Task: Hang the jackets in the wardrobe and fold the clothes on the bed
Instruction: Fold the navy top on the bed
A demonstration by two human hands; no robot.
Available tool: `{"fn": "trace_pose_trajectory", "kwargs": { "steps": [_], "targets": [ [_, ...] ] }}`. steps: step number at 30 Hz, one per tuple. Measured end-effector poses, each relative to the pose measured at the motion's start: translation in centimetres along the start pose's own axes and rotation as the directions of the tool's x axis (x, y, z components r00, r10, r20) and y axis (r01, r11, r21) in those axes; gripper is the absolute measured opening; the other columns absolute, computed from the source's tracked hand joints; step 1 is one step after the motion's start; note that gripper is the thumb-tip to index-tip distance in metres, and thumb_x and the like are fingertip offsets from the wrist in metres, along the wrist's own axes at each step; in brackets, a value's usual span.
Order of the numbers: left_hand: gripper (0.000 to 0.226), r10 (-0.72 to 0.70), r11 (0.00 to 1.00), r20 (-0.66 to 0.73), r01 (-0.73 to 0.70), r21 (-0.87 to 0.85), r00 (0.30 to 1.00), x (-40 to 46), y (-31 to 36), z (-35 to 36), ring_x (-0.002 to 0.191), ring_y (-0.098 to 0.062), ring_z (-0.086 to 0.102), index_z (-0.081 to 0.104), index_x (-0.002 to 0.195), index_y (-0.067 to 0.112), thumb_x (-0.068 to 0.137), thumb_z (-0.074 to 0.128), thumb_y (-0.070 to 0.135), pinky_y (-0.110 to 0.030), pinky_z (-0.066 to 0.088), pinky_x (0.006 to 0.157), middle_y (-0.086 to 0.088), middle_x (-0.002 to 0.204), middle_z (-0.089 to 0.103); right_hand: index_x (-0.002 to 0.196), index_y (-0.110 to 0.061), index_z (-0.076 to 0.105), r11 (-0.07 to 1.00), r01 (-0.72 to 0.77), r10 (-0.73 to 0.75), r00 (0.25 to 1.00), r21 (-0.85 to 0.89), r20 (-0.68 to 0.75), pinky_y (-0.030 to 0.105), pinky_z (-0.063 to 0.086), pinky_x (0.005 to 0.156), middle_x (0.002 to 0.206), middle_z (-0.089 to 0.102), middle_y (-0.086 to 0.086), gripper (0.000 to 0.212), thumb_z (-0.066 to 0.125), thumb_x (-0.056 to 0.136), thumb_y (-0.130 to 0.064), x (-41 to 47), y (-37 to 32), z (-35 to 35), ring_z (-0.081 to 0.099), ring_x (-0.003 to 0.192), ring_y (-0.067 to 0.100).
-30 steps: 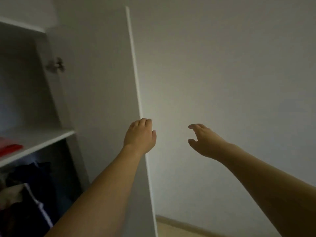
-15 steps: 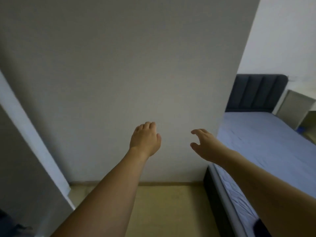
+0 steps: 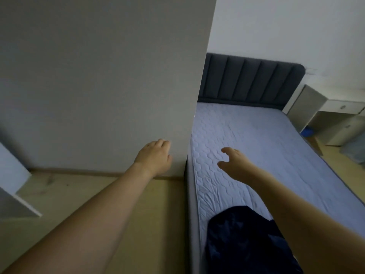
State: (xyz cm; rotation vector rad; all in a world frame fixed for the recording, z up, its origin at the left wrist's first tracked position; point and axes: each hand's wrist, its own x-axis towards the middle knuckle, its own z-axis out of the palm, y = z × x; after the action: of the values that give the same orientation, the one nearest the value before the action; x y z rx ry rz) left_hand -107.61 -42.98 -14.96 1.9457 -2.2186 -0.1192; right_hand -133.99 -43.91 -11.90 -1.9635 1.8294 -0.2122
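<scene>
A bed (image 3: 256,139) with a pale blue quilted cover and a dark padded headboard (image 3: 248,80) fills the right half of the view. A dark navy garment (image 3: 245,244) lies crumpled on its near end, partly under my right forearm. My right hand (image 3: 235,163) hovers above the mattress, fingers loosely curled, holding nothing. My left hand (image 3: 154,157) is stretched out in front of the grey wall, fingers relaxed and empty. The wardrobe door's white edge (image 3: 11,178) shows at the far left; the wardrobe's inside is out of view.
A grey wall (image 3: 98,76) stands straight ahead and ends at the bed's left side. Wooden floor (image 3: 118,204) runs between the wall and the bed frame. A white desk with drawers (image 3: 335,119) stands at the far right beyond the bed.
The view has swung right from the open wardrobe to the bed, and the navy garment has come into sight. Both hands stay raised and empty.
</scene>
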Motion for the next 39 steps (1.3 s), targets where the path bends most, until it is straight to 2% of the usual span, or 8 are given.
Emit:
{"fn": "trace_pose_trajectory", "kwargs": {
  "steps": [6, 13, 19, 24, 29, 32, 35, 39],
  "targets": [
    [0.049, -0.181, 0.974, 0.159, 0.199, -0.108, 0.971, 1.3, 5.8, 7.6, 0.129, -0.031, 0.044, 0.038, 0.143, 0.012, 0.099, 0.039, 0.033, -0.041, 0.04, 0.102, -0.011, 0.145, 0.043, 0.148, -0.019, 0.031, 0.999, -0.042, 0.043, 0.999, -0.017, 0.032, 0.037, 0.036, 0.107, 0.152, 0.035, 0.008, 0.062, 0.056, 0.094, -0.034, 2.1, 10.5, -0.1, 0.04, 0.135, 0.026],
    [0.051, -0.371, 0.839, 0.355, 0.473, -0.268, 0.858, 2.4, 16.4, 21.0, 0.129, -0.031, 0.047, 0.039, 0.143, 0.011, 0.095, 0.045, 0.028, -0.04, 0.043, 0.103, -0.013, 0.146, 0.043, 0.151, -0.02, 0.025, 0.993, -0.084, 0.102, 0.963, -0.082, 0.249, 0.037, 0.034, 0.108, 0.155, 0.03, 0.007, 0.063, 0.052, 0.095, -0.03, 4.4, 27.4, 2.7, 0.035, 0.138, 0.026],
    [0.051, -0.524, 0.677, 0.486, 0.688, -0.261, 0.7, 0.7, 24.8, 34.3, 0.124, -0.032, 0.052, 0.042, 0.139, 0.008, 0.093, 0.051, 0.027, -0.038, 0.044, 0.1, -0.016, 0.142, 0.047, 0.153, -0.019, 0.019, 0.991, -0.033, 0.088, 0.895, -0.132, 0.437, 0.035, 0.035, 0.105, 0.156, 0.026, 0.008, 0.067, 0.05, 0.095, -0.031, 7.6, 41.4, 7.7, 0.036, 0.136, 0.028],
    [0.034, -0.49, 0.589, 0.672, 0.779, -0.214, 0.555, -4.7, 31.0, 47.2, 0.104, -0.025, 0.059, 0.051, 0.123, 0.014, 0.09, 0.052, 0.022, -0.032, 0.05, 0.091, -0.01, 0.125, 0.059, 0.154, -0.019, 0.015, 0.98, 0.039, 0.089, 0.785, -0.193, 0.613, 0.042, 0.04, 0.106, 0.156, 0.024, 0.008, 0.07, 0.05, 0.094, -0.03, 7.6, 50.5, 16.0, 0.039, 0.133, 0.031],
    [0.053, -0.58, 0.415, 0.72, 0.899, -0.141, 0.381, -8.8, 30.5, 57.8, 0.092, -0.017, 0.054, 0.043, 0.137, 0.015, 0.088, 0.055, 0.03, -0.031, 0.049, 0.077, -0.002, 0.12, 0.056, 0.15, -0.018, 0.021, 0.94, 0.234, 0.01, 0.708, -0.248, 0.706, 0.042, 0.039, 0.105, 0.152, 0.028, 0.008, 0.062, 0.047, 0.095, -0.027, 8.2, 53.8, 26.7, 0.041, 0.129, 0.032],
    [0.059, -0.656, 0.287, 0.691, 0.947, -0.144, 0.303, -10.3, 27.9, 62.8, 0.098, -0.022, 0.06, 0.05, 0.13, 0.018, 0.076, 0.063, 0.037, -0.036, 0.052, 0.089, -0.003, 0.118, 0.061, 0.151, -0.019, 0.02, 0.91, 0.379, -0.11, 0.615, -0.169, 0.781, 0.04, 0.035, 0.109, 0.153, 0.027, 0.007, 0.063, 0.048, 0.095, -0.027, 6.7, 54.4, 34.3, 0.037, 0.133, 0.03],
    [0.072, -0.699, 0.251, 0.642, 0.949, -0.193, 0.316, -10.7, 25.5, 66.5, 0.11, -0.024, 0.059, 0.053, 0.131, 0.021, 0.065, 0.067, 0.049, -0.041, 0.05, 0.097, -0.001, 0.124, 0.061, 0.153, -0.019, 0.015, 0.874, 0.466, -0.124, 0.489, -0.138, 0.863, 0.041, 0.033, 0.111, 0.154, 0.023, 0.007, 0.07, 0.051, 0.094, -0.03, 3.9, 55.7, 41.0, 0.033, 0.136, 0.031],
    [0.041, -0.63, 0.254, 0.698, 0.94, -0.229, 0.34, -9.9, 25.3, 67.7, 0.089, -0.022, 0.067, 0.072, 0.104, 0.02, 0.076, 0.062, 0.047, -0.039, 0.055, 0.088, -0.002, 0.101, 0.073, 0.154, -0.024, -0.012, 0.856, 0.493, -0.112, 0.467, -0.153, 0.877, 0.046, 0.023, 0.116, 0.16, 0.003, 0.008, 0.103, 0.06, 0.086, -0.053, 0.8, 56.2, 46.6, 0.017, 0.144, 0.03]
  ]
}}
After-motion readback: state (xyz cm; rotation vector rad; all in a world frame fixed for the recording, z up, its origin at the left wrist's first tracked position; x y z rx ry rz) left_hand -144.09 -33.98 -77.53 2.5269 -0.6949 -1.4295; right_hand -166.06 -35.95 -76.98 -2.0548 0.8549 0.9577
